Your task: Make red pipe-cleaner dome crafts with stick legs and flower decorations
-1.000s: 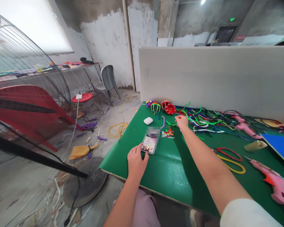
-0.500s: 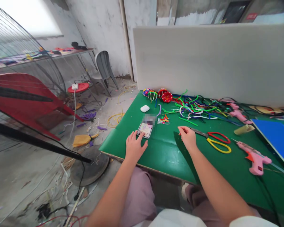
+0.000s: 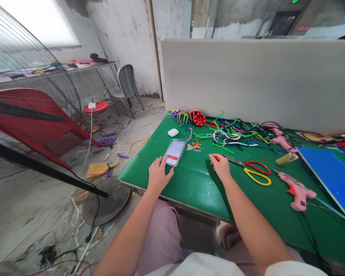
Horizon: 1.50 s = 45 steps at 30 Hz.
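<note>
A phone (image 3: 172,154) lies face up near the left part of the green table (image 3: 201,188), its screen lit and partly blurred out. My left hand (image 3: 160,173) is at its lower edge, fingers apart, with the index fingertip on the screen. My right hand (image 3: 220,165) hovers or rests over the table to the right, its fingers pinched together; anything between them is too small to make out. Just right of it lie scissors (image 3: 257,172) with one red and one yellow handle. A white earphone case (image 3: 173,132) sits behind the phone.
Colourful pipe cleaners (image 3: 232,132) are heaped along the white partition (image 3: 247,80). On the right are a pink glue gun (image 3: 300,191), a tape roll (image 3: 286,158) and a blue board (image 3: 327,172). A black fan pole (image 3: 46,168) stands left of the table.
The phone screen shows a different page, pale with a red bar. The view has shifted slightly, moving the table items left. My hands keep nearly the same pose.
</note>
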Each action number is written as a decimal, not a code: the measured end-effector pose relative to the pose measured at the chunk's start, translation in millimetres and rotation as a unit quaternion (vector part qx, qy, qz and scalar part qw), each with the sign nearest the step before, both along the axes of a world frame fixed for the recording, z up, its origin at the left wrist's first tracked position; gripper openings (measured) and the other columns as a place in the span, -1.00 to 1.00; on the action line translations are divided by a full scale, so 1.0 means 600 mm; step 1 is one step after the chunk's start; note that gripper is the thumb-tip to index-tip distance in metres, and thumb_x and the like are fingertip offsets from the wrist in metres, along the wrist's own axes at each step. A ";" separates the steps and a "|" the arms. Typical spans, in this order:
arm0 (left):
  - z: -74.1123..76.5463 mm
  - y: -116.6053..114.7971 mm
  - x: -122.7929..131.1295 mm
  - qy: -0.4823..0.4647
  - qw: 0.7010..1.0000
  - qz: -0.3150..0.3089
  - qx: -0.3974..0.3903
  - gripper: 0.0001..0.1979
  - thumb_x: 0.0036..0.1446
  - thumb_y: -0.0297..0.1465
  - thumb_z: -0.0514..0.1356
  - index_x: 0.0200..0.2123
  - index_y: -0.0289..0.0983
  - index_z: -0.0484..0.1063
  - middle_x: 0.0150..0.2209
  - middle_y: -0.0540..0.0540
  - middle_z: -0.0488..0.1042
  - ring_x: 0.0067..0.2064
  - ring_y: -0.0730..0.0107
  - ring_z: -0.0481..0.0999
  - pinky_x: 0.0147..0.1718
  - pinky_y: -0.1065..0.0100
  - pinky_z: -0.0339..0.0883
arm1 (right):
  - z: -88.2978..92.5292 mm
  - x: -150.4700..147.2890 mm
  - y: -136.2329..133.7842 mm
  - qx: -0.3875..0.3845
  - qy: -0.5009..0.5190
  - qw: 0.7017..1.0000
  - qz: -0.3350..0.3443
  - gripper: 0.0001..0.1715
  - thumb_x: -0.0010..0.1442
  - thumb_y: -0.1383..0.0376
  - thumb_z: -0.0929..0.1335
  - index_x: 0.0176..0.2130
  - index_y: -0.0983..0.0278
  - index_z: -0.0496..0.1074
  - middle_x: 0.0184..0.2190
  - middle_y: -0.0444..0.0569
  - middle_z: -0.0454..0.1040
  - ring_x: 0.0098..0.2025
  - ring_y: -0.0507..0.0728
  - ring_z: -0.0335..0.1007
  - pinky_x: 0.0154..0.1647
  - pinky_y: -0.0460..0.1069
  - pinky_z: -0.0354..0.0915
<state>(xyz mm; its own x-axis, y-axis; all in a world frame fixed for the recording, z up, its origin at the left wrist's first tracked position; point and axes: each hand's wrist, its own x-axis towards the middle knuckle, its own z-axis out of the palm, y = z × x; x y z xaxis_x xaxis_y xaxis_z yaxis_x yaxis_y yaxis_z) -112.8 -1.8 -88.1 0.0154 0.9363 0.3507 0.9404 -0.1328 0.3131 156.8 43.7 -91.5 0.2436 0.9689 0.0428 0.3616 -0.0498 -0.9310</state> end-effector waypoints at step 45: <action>0.019 0.208 -0.029 -0.261 0.958 -0.090 -0.073 -0.35 0.21 -0.25 -0.38 -0.09 -0.33 0.44 -0.01 -0.11 0.45 0.07 0.26 0.36 0.11 0.16 0.16 | -0.003 -0.002 0.000 -0.010 -0.077 0.995 0.055 -0.66 0.08 0.06 0.27 -0.41 0.25 0.47 -0.64 -0.11 0.42 -0.62 0.04 0.27 -0.57 -0.08 0.15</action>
